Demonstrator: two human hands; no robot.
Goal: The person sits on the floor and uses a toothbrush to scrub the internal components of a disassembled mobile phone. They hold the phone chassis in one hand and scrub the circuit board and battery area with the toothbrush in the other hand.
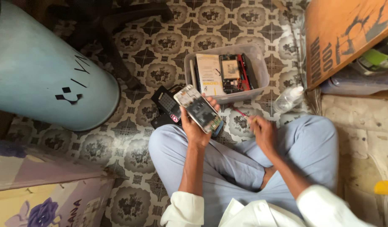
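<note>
I am holding an opened phone (pixel 199 110), back off and insides showing, in my left hand (pixel 195 126), fingers clamped around its edges above my knee. My right hand (pixel 262 132) is pinching a thin tool at three o'clock, its tip too blurred to read. I judge the next move needs a steady tip. At twelve o'clock a clear plastic tub (pixel 261 75) is holding a white-and-yellow card (pixel 209 74); at one o'clock an orange board (pixel 345 33) is leaning.
</note>
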